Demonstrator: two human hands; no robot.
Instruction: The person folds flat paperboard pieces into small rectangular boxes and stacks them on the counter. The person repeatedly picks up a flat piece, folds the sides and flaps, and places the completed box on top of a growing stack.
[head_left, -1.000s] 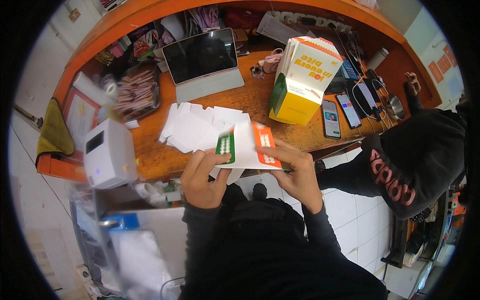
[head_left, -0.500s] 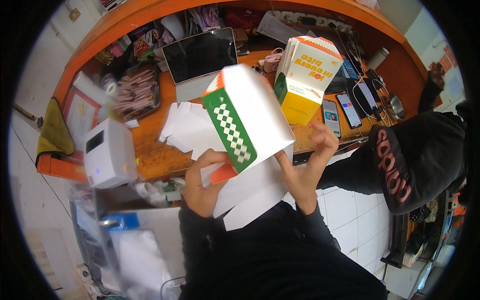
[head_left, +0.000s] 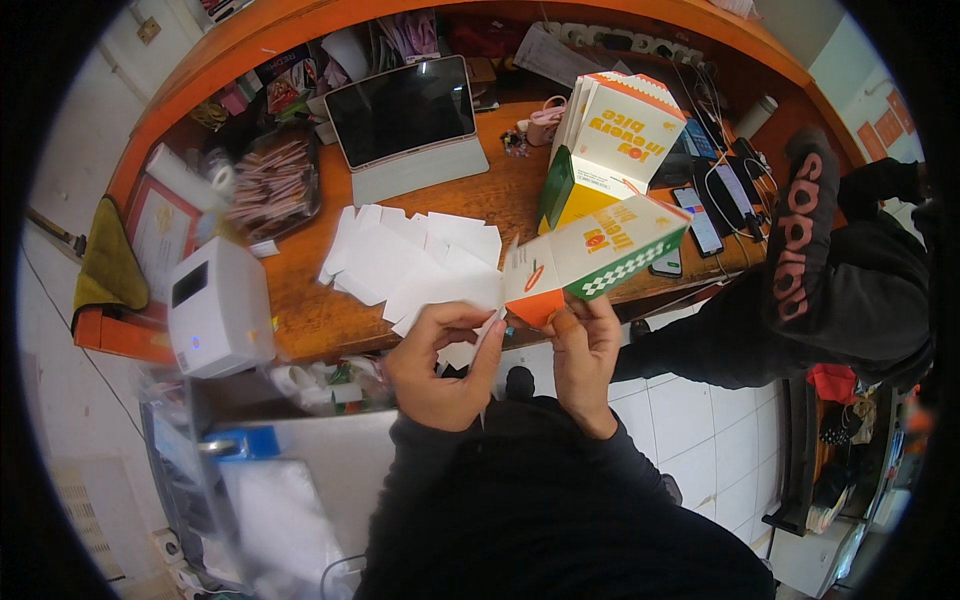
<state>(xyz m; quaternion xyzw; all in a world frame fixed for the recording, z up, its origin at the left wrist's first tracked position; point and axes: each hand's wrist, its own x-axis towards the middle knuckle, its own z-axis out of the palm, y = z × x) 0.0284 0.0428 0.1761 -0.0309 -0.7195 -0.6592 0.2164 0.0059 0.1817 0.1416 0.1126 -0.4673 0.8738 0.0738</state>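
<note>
While the left hand (head_left: pixel 440 370) pinches a white edge of the printed carton (head_left: pixel 610 240) between thumb and fingers, the right hand (head_left: pixel 583 365) grips its orange end. Carton held tilted at the desk (head_left: pixel 500 200) front, right of the flat white sheets (head_left: pixel 415 255).

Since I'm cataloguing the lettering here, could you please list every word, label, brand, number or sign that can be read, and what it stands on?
I'll leave the wording uncopied:
Held carton: upside-down orange and yellow lettering, legible.
Stacked cartons: similar large lettering, legible; finer print too small.
Co-worker's sleeve: big pink letters, legible.
Phone screens: too small to read.
Red-bordered sheet: too small to read.
</note>
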